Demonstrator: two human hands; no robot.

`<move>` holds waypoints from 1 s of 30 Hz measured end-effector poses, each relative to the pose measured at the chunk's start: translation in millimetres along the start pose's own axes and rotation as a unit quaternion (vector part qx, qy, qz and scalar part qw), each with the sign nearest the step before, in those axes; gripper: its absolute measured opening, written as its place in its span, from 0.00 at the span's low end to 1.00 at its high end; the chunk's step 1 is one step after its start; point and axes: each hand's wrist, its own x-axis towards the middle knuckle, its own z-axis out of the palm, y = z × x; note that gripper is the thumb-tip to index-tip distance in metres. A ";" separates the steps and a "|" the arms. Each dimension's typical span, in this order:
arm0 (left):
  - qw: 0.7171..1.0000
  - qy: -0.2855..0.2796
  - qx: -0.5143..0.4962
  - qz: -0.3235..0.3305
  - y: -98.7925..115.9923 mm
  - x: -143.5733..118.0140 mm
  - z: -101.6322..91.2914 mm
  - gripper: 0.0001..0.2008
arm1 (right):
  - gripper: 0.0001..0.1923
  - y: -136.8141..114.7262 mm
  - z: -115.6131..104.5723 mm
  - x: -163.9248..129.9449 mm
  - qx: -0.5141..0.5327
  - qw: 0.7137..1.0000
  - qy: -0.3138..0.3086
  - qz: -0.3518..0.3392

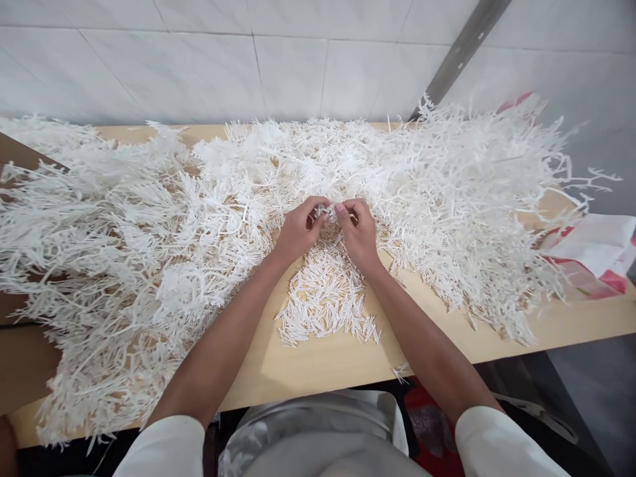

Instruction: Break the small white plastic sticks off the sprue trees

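Observation:
Both hands meet over the middle of the table, fingers bent in a pinch. Between them is a small clear plastic piece (325,213), perhaps a bag; its exact kind is too small to make out. My left hand (301,226) grips its left side, and my right hand (358,228) pinches its right side. Just below the hands lies a loose heap of short thin white plastic sticks (325,298). Branched white plastic sprigs (199,218) are piled thickly to the left, behind and to the right of the hands.
The light wooden table (258,377) runs along a tiled wall (293,73) with a grey metal post (460,56). A cardboard box (24,371) stands at the left edge. Red-and-white plastic packaging (591,248) lies at the right end. Below the front edge is a white container (392,414).

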 end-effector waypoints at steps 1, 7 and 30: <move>1.000 -0.006 -0.009 0.002 -0.3 -0.1 -0.1 0.08 | 0.18 0.0 -0.8 0.7 0.005 1.000 0.004 0.009; 0.999 0.012 -0.038 -0.036 0.9 0.8 -0.3 0.08 | 0.20 -1.1 -2.3 1.4 -0.003 1.000 -0.020 0.012; 0.992 0.101 0.032 -0.067 -8.2 1.8 0.0 0.03 | 0.13 -6.9 7.2 -14.7 -0.053 0.992 -0.089 -0.067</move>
